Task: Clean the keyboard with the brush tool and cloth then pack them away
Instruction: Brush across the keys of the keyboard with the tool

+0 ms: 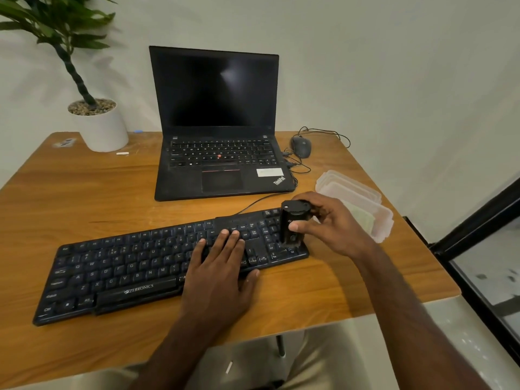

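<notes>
- Right hand point(332, 223) held its grip curled round the black brush tool point(294, 222), thumb on the near side and fingers wrapped behind, the tool upright with its bristle end down on the number-pad end of the keyboard point(168, 266).
- Left hand point(222, 263) lay flat, fingers straight and spread a little, pressing on the keys right of the letter block, the palm over the keyboard's front edge.
- One black keyboard sat slanted across the wooden table point(84, 192), its cable running toward the laptop point(219, 130).
- One open laptop with a dark screen stood behind the keyboard, near it but apart.
- One dark mouse point(301, 146) with a looped cord lay to the right of the laptop.
- One clear plastic container point(377, 220) sat just beyond the right hand, near the table's right edge, with a pale greenish cloth point(363, 218) inside; a clear lid point(346, 184) lay against its far side.
- One white pot with a green plant point(98, 125) stood at the far left corner.
- One small white piece point(122, 153) lay beside the pot.
</notes>
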The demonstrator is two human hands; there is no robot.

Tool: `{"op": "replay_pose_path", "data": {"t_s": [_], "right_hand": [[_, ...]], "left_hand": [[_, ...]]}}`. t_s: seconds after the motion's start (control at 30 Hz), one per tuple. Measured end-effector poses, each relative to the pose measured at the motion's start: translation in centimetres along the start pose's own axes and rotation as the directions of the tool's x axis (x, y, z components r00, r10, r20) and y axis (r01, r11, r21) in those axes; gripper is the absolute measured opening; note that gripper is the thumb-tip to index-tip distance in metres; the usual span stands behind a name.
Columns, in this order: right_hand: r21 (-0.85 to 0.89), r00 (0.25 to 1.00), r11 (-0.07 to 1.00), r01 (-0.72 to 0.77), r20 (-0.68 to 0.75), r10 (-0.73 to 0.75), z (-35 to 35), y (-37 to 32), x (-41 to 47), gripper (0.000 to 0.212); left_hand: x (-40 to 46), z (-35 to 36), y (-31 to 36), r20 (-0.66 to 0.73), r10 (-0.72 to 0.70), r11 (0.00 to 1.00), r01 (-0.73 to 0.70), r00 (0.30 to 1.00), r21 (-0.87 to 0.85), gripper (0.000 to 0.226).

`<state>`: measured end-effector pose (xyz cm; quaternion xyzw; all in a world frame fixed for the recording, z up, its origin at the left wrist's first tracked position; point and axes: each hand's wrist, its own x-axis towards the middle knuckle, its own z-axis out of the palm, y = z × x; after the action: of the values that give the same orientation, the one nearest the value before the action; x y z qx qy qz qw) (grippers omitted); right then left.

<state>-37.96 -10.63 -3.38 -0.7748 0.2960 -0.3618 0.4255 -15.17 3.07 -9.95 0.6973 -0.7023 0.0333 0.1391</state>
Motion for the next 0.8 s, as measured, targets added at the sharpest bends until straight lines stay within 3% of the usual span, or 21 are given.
{"op": "replay_pose_path", "data": {"t_s": [0.2, 0.37, 0.47, 0.8], "right_hand": [[-0.002, 0.998, 1.0, 0.021, -0.051, -0.022, -0.1, -0.3, 0.8, 0.031], [-0.006, 0.997, 1.0, -0.005, 0.078, 0.006, 4.3, -1.4, 1.5, 0.036], [-0.025, 0.996, 0.999, -0.036, 0.083, 0.038, 2.9, -1.1, 1.3, 0.038], [-0.103, 0.998, 0.994, -0.034, -0.055, 0.028, -1.9, -0.6, -0.1, 0.035]], "left_hand": [[-0.1, 0.0, 0.0, -0.006, 0.01, 1.0, -0.01, 1.0, 0.015, 0.071], [-0.1, -0.1, -0.1, 0.001, 0.011, 1.0, -0.011, 1.0, -0.005, 0.071], [-0.1, -0.1, -0.1, -0.003, 0.01, 1.0, -0.01, 1.0, -0.017, 0.072], [-0.1, -0.3, 0.2, 0.018, 0.006, 1.0, -0.006, 1.0, -0.021, 0.072]]}}
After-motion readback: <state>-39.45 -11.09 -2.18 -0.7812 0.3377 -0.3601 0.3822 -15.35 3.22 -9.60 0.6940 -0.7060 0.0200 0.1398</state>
